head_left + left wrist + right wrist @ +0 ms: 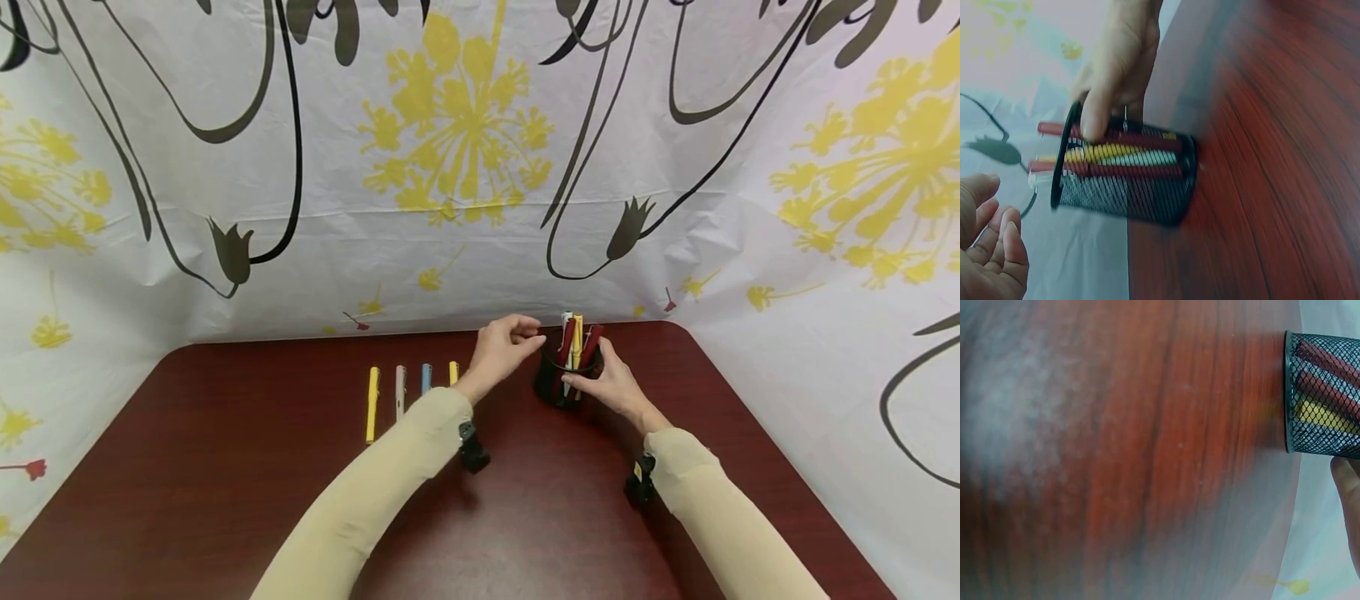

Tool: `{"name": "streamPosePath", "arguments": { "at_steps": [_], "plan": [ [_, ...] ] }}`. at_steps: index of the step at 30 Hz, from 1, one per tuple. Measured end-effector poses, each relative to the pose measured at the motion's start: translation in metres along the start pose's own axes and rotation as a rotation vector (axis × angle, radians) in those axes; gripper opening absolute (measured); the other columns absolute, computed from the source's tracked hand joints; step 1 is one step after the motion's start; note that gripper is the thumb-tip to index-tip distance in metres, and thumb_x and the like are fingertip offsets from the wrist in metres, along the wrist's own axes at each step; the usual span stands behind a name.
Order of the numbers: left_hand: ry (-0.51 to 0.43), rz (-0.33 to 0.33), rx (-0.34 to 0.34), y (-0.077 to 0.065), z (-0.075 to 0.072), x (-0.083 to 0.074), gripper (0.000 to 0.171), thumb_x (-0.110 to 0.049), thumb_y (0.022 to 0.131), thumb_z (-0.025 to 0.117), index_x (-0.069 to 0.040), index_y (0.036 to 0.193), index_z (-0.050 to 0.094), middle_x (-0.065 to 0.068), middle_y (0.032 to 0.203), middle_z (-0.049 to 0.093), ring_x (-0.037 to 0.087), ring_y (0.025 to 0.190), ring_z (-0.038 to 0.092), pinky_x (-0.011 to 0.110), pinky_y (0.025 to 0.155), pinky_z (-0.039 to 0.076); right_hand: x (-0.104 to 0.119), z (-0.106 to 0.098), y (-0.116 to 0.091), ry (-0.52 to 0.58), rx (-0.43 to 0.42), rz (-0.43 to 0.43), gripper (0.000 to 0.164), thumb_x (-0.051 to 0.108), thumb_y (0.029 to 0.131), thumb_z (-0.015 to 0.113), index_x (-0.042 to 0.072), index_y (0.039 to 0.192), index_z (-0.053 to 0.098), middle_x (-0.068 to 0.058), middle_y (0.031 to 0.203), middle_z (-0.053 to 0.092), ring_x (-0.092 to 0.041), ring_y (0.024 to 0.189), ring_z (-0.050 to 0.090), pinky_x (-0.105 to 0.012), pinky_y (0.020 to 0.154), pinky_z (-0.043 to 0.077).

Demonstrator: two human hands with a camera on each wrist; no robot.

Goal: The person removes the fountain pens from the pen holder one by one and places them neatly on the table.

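Note:
My right hand (617, 387) grips a black mesh pen cup (547, 385) near the back right of the table, thumb on the near side by the rim. Dark red pens (591, 343), a yellow pen (577, 332) and a whitish pen (567, 318) stand in it, tops above the rim. Just left of the cup, my left hand (504, 348) hovers with loosely bent fingers and holds nothing. The left wrist view shows that hand (991, 240) apart from the cup (1166, 203). Part of the cup (1325, 394) and the right thumb show in the right wrist view.
Left of the left forearm lies a row of pens: yellow (372, 404), pale grey (401, 390), blue (426, 377) and another yellow (453, 372). The sleeve hides some of their lower ends. A patterned curtain (322, 283) hangs behind the dark red table (247, 467).

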State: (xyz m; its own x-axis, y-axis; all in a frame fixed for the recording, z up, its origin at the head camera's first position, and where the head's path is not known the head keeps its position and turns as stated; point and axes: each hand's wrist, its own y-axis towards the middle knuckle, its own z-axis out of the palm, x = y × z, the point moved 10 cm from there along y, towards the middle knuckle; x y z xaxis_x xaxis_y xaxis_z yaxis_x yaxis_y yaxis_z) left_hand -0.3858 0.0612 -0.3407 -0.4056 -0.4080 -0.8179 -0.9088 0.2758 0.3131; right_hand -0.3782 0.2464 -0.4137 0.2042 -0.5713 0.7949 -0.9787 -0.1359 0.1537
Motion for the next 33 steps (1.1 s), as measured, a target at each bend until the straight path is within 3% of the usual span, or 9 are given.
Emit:
{"name": "streamPosePath", "arguments": {
  "at_steps": [6, 12, 20, 27, 33],
  "plan": [
    [0.0, 0.03, 0.022, 0.009, 0.025, -0.018, 0.028, -0.024, 0.089, 0.066, -0.011, 0.113, 0.067, 0.002, 0.103, 0.07, 0.011, 0.086, 0.066, 0.017, 0.069, 0.052, -0.001, -0.001, 0.001, 0.017, -0.008, -0.002, 0.089, 0.032, 0.08, 0.075, 0.007, 0.146, 0.02, -0.02, 0.14, 0.039, -0.035, 0.128, 0.04, -0.054, 0.1, 0.037],
    [0.015, 0.013, 0.012, 0.016, 0.043, -0.028, 0.027, -0.021, 0.089, 0.067, -0.011, 0.114, 0.067, 0.002, 0.102, 0.07, 0.012, 0.086, 0.066, 0.015, 0.066, 0.051, -0.002, -0.002, 0.001, -0.007, 0.0, 0.002, 0.095, 0.032, 0.082, 0.073, 0.003, 0.149, 0.013, -0.024, 0.15, 0.025, -0.039, 0.135, 0.029, -0.058, 0.102, 0.032],
    [0.029, -0.044, -0.041, 0.018, 0.057, -0.035, 0.027, -0.024, 0.088, 0.068, -0.013, 0.112, 0.068, 0.002, 0.103, 0.07, 0.011, 0.084, 0.066, 0.017, 0.068, 0.051, -0.001, -0.001, -0.001, 0.003, 0.012, -0.013, 0.085, 0.032, 0.083, 0.073, 0.01, 0.146, 0.021, -0.018, 0.141, 0.04, -0.035, 0.123, 0.045, -0.051, 0.095, 0.041],
    [0.081, -0.052, -0.072, 0.02, 0.067, -0.039, 0.026, -0.026, 0.088, 0.068, -0.014, 0.111, 0.068, 0.0, 0.1, 0.07, 0.011, 0.084, 0.065, 0.022, 0.071, 0.052, 0.001, -0.003, -0.002, -0.03, 0.015, -0.025, 0.083, 0.028, 0.085, 0.07, 0.006, 0.147, 0.019, -0.022, 0.149, 0.029, -0.04, 0.132, 0.034, -0.057, 0.102, 0.033],
    [0.14, -0.074, -0.095, 0.022, 0.074, -0.037, 0.025, -0.027, 0.087, 0.069, -0.017, 0.11, 0.068, -0.004, 0.099, 0.068, 0.012, 0.087, 0.063, 0.025, 0.074, 0.051, 0.001, -0.003, -0.003, -0.04, 0.005, -0.03, 0.084, 0.022, 0.083, 0.069, 0.004, 0.147, 0.018, -0.025, 0.147, 0.03, -0.042, 0.131, 0.035, -0.058, 0.102, 0.034]
  ]
}}
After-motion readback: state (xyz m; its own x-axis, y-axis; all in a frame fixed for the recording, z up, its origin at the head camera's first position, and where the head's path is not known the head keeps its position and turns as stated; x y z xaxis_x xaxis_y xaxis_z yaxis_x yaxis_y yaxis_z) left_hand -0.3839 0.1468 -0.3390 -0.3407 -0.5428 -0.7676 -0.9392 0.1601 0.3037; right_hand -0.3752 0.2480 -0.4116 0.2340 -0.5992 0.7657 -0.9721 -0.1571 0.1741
